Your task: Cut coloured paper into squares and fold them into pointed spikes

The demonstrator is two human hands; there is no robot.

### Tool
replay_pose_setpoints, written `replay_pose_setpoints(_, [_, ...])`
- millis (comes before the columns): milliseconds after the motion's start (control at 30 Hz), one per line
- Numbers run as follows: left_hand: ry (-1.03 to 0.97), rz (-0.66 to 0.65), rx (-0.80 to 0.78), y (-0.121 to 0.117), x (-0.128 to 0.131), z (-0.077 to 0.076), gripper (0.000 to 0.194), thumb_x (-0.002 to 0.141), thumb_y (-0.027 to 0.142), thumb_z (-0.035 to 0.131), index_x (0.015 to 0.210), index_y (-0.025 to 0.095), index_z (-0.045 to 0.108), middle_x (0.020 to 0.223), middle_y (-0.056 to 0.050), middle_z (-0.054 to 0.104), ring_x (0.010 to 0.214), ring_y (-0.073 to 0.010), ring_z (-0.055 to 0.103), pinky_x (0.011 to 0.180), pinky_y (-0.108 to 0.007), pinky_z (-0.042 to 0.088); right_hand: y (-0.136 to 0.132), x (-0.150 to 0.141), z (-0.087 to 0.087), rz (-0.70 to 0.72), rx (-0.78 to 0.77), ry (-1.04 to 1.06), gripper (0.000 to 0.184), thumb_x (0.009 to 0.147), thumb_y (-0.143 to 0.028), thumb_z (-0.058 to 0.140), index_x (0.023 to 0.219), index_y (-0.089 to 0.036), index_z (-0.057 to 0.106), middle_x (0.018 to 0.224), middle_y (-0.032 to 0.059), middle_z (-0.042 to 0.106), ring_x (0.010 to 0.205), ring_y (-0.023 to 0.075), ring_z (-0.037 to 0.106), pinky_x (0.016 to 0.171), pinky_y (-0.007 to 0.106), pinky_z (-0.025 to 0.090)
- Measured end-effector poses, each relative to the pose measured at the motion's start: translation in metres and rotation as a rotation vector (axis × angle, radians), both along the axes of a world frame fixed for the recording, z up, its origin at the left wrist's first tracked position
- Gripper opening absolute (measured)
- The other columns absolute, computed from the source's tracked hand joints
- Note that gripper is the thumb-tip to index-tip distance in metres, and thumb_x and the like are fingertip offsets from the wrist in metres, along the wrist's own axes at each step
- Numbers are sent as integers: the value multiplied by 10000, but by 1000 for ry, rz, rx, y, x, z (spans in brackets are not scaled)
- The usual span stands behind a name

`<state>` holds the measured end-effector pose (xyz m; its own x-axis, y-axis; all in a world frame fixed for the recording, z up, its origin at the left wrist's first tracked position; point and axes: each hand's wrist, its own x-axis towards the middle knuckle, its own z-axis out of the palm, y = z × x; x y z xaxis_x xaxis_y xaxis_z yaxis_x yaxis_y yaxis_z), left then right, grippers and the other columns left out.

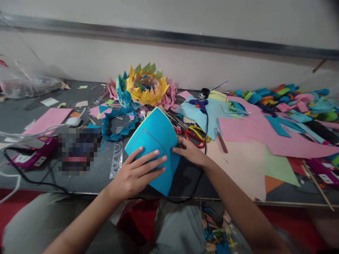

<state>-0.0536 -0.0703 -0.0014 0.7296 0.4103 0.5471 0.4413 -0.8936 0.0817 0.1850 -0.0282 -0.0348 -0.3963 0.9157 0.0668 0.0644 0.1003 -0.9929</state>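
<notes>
The left hand (137,173) lies with its fingers slightly spread over the face of the blue paper (159,128); its thumb is out of sight, so whether it grips cannot be told. The right hand (194,151) is nearly closed, pinching the paper's right edge between thumb and curled fingers. The paper (marked with a thin reddish outline, a pale yellow edge showing behind) is tilted above the bench (87,185), its lower tip near the middle of the front edge. Just beyond the right hand lie red-handled scissors (194,140); left of the paper are a clear ruler (116,158) and a blue paper ring (108,134). Towards the back edge stand a pointed multicoloured paper wreath (135,93) and a glue gun (200,104); paper loops (291,98) heap near the back right corner.
</notes>
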Motion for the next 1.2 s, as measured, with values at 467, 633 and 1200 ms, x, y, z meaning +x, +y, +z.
replay_pose_setpoints(467, [-651, 211, -669, 10, 6, 16, 239, 802, 363, 586, 942, 196, 682, 990, -53, 695, 975, -246, 624, 882, -399, 497, -11, 6, 10, -190, 488, -151, 259, 807, -446, 537, 925, -244, 647, 1042, 51, 657, 991, 240, 589, 886, 411, 452])
replay_pose_setpoints(633, [-347, 24, -612, -4, -7, 0, 238, 820, 322, 551, 994, 219, 675, 1067, -80, 667, 1071, -253, 575, 893, -413, 483, -45, 20, 11, 15, 607, -451, 315, 895, -400, 393, 1046, -251, 626, 1041, 67, 677, 996, 215, 601, 889, 390, 447])
replay_pose_setpoints(1200, [-68, 621, -523, -40, 14, -39, 415, 881, 369, 448, 1198, 101, 443, 884, -116, 671, 761, -237, 639, 625, -337, 507, -94, -1, -4, -379, 74, -683, 353, 832, -482, 482, 1033, -204, 566, 926, 102, 677, 820, 266, 641, 657, 358, 509])
